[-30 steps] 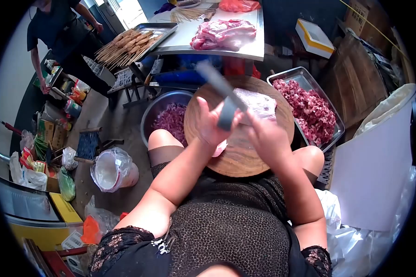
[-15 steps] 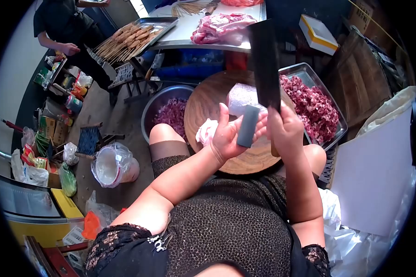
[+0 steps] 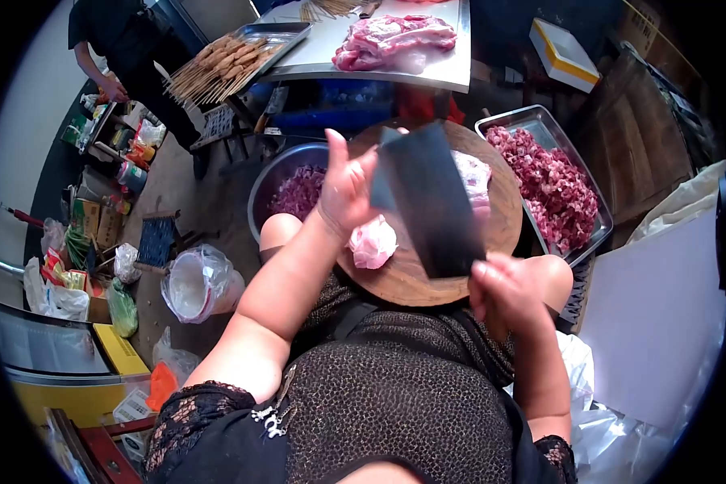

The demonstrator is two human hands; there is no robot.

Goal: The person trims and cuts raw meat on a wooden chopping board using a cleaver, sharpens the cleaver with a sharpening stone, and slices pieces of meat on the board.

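My right hand [image 3: 515, 294] is closed round the handle of a wide dark cleaver [image 3: 437, 206], its blade smeared by motion. In my left hand [image 3: 348, 192] a grey sharpening stone [image 3: 381, 192] lies against the fingers, with the thumb pointing up; the blade overlaps the stone and hides part of it and some fingertips. Both hands are above a round wooden chopping block [image 3: 504, 222]. A lump of pale pink meat [image 3: 373, 244] sits on the block's left side. Behind the blade, a second piece of meat [image 3: 474, 177] is partly covered.
A metal tray of chopped meat [image 3: 544, 189] stands right of the block, and a metal bowl of meat [image 3: 298, 189] left. Ahead, a white table [image 3: 319, 52] carries raw meat [image 3: 394, 42] and a tray of skewers [image 3: 230, 64]. A lined bucket [image 3: 200, 286] and another person [image 3: 129, 48] are to the left.
The cleaver has swung down from upright to slanting across the stone, its handle coming lower and right. My left hand has moved up and left. The other person's arm has lowered.
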